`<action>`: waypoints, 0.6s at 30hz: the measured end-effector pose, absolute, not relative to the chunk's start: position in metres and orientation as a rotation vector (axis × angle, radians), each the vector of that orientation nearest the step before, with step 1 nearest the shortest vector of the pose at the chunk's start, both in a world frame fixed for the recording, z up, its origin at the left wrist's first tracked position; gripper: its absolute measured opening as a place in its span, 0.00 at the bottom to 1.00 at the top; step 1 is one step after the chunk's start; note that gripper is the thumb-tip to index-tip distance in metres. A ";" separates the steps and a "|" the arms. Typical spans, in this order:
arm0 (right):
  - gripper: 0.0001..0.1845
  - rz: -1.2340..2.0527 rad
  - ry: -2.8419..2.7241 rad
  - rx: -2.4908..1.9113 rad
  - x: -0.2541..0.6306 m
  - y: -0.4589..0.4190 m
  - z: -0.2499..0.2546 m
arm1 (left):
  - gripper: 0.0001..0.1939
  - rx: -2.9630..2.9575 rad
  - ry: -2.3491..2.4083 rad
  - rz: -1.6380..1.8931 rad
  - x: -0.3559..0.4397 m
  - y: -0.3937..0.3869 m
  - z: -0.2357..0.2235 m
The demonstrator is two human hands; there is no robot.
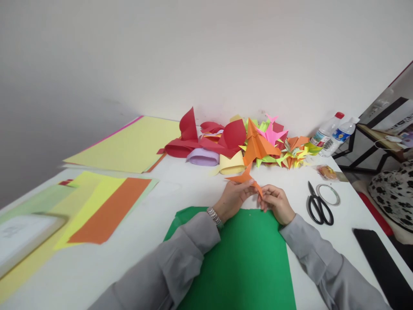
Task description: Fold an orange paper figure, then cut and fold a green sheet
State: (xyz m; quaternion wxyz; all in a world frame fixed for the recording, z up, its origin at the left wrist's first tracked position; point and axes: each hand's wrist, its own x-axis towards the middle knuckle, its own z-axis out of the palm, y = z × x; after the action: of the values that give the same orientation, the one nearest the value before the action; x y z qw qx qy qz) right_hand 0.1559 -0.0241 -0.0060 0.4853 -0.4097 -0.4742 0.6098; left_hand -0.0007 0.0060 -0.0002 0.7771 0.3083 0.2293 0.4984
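An orange folded paper figure [242,177] with pointed tips is held up between both hands, just above the far edge of a green sheet [248,262]. My left hand [235,196], with a metal watch at the wrist, is closed on the figure's body from the left. The fingertips of my right hand [276,202] pinch its lower right point. Part of the figure is hidden behind my fingers. Beyond it lies a pile of folded paper pieces, among them an orange paper plane [258,144], a pink star-like figure [272,134] and red curled paper [232,137].
Black-handled scissors [319,206] and a tape roll [329,194] lie to the right, near a black flat object [383,262]. Two bottles [338,137] stand by the wall. Coloured sheets [109,211] and a white box [26,237] occupy the left. A person in patterned clothing [393,193] sits at right.
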 end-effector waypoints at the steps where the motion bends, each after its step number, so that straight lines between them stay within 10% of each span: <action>1: 0.08 1.482 -1.153 -0.995 0.156 -0.024 -0.006 | 0.10 0.670 0.497 1.086 0.000 0.006 0.000; 18: 0.10 0.852 -1.353 -1.127 0.147 -0.032 -0.008 | 0.12 0.711 0.680 1.248 0.006 0.001 0.002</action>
State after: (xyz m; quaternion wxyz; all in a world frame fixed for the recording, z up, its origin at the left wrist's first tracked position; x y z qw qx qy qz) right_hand 0.1469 -0.0316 -0.0081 0.5588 -0.4778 -0.5736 0.3612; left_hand 0.0063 0.0015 0.0019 0.7005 0.3192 0.3052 0.5605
